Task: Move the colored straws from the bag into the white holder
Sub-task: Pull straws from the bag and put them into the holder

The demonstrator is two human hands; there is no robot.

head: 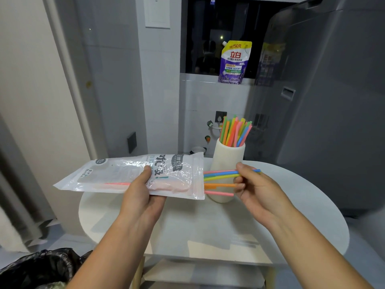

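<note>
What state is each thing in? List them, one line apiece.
bag: held level by the left hand, mouth open rightward.
loose straws: sticking out of the bag's mouth, several pinched by the right hand.
white holder: upright on the table, holding standing straws.
detergent pouch: upright.

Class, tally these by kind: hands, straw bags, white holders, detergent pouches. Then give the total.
Hands: 2, left hand and right hand
Straw bag: 1
White holder: 1
Detergent pouch: 1
Total: 5
</note>
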